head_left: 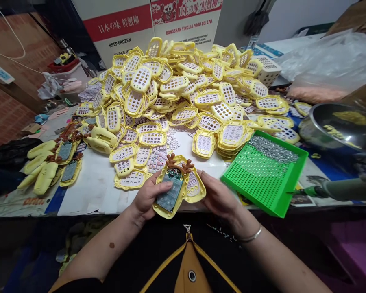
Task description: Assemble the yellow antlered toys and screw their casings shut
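My left hand [150, 195] grips a yellow toy phone shell [170, 191] with its thumb on the front. A dark circuit board [171, 194] is fitted in that shell, and brown antlers [179, 163] stick out at its top. In my right hand [221, 196] is a second yellow shell with a pale keypad [195, 185], held by its right edge. The two shells overlap in front of my body. The fingers of my right hand are partly hidden behind its shell.
A large heap of yellow phone shells [177, 87] covers the back of the table. A green tray [247, 183] with many screws stands right, beside an electric screwdriver [326, 189] and a metal bowl [319, 118]. Shells with boards [65, 150] lie left; cartons [158, 24] stand behind.
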A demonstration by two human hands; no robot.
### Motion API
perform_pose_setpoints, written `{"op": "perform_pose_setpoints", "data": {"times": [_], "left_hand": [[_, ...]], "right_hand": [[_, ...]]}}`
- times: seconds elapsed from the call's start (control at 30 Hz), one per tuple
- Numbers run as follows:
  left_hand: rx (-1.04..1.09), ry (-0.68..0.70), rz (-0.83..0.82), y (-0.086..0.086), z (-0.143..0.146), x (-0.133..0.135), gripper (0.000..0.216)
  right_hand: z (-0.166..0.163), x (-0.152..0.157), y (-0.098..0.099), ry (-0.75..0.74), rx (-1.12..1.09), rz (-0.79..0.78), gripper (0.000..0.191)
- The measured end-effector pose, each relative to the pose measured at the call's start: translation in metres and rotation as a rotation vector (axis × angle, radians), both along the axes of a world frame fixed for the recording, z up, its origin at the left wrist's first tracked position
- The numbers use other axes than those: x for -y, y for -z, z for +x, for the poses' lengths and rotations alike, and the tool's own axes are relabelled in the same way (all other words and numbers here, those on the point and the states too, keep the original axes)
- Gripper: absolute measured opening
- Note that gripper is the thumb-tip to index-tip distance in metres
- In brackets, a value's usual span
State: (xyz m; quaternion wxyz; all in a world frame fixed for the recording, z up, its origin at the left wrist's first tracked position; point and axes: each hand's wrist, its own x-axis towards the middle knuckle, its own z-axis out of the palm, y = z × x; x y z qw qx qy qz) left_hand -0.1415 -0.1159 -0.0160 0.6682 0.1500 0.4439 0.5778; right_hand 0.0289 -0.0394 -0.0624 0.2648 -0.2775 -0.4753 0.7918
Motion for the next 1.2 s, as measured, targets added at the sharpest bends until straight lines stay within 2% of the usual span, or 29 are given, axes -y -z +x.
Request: {"op": "perform_pose_setpoints", "data": {"times": [0.1, 0.27, 0.43, 0.63, 0.77, 0.87, 0.97, 1.07, 1.2], "left_hand": [[0.008, 0.037, -0.009, 0.001, -0.004, 0.001, 0.040], [-0.027, 0.105, -0.039, 0.003, -0.007, 0.001, 0.039], [-0.040, -0.055, 0.001, 0.002, -0.013, -0.001, 0.048], [0.107, -0.050, 0.120, -0.006, -0.019, -0.005, 0.067], [0.191, -0.016, 0.117, -0.002, -0.015, -0.007, 0.058], [0.164, -0.094, 0.139, 0.003, -0.013, -0.007, 0.056], [0.055, -0.157, 0.122, 0.007, -0.011, -0.007, 0.056], [-0.040, -0.114, 0.080, 0.007, -0.007, -0.009, 0.049], [-0.162, -0.075, 0.120, 0.003, -0.001, -0.014, 0.042]], "right_hand": [[-0.002, 0.008, 0.004, -0.120, -0.097, -0.156, 0.053], [-0.004, 0.013, 0.009, -0.217, -0.218, -0.244, 0.056], [-0.003, 0.012, 0.013, -0.100, -0.260, -0.236, 0.068], [-0.007, 0.013, 0.019, 0.003, -0.314, -0.280, 0.071], [-0.008, 0.015, 0.018, 0.043, -0.387, -0.371, 0.067], [-0.011, 0.016, 0.013, 0.068, -0.364, -0.412, 0.063], [-0.018, 0.016, 0.010, 0.083, -0.337, -0.383, 0.062], [-0.027, 0.016, 0.014, 0.083, -0.363, -0.291, 0.067], [-0.037, 0.015, 0.021, 0.080, -0.339, -0.177, 0.070]]}}
